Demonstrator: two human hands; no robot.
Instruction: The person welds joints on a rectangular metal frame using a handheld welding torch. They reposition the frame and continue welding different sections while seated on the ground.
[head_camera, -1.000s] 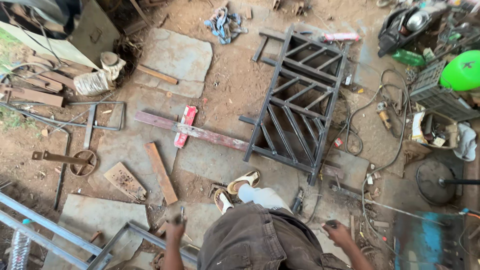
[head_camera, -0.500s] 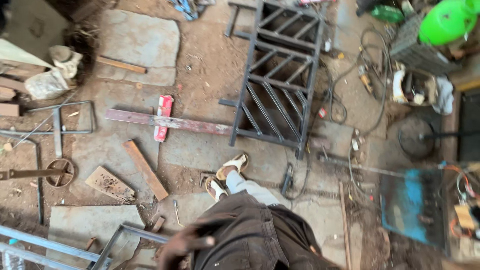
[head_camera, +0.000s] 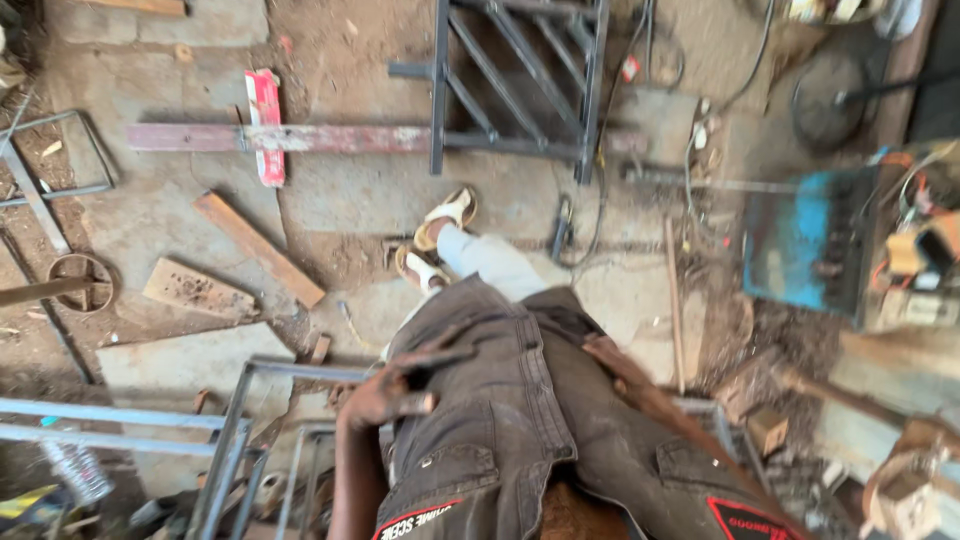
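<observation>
I am looking straight down from my head camera at a dusty workshop floor (head_camera: 400, 210) of dirt and concrete slabs. My left hand (head_camera: 395, 395) is hanging beside my dark grey work trousers (head_camera: 520, 420), its fingers (head_camera: 440, 358) spread loosely and gripping nothing; they are pointing toward my thigh and seem to be brushing the cloth, though the blur is keeping me from being sure. Just below and left of that hand, a frame of grey square steel tubing (head_camera: 250, 420) is lying on the floor, the nearest thing to it. My right arm is trailing down the other side of my trousers as a blurred reddish streak; my right hand (head_camera: 610, 355) is too smeared to tell whether it is clenched or released.

Ahead of me my two feet in pale sandals (head_camera: 440, 240) are standing on the floor. Beyond them a dark welded steel grille with slanted bars (head_camera: 520, 80) is lying flat, and a long rusty reddish steel bar (head_camera: 330, 138) is crossing under its near end. A red and white flat packet (head_camera: 266, 125) is lying across that bar further left. A brown wooden plank (head_camera: 258, 248) is resting at a slant near a flat scrap of board (head_camera: 195, 290). To the right a worn blue metal box machine (head_camera: 800, 245) is sitting among tangled black cables (head_camera: 700, 110).
</observation>
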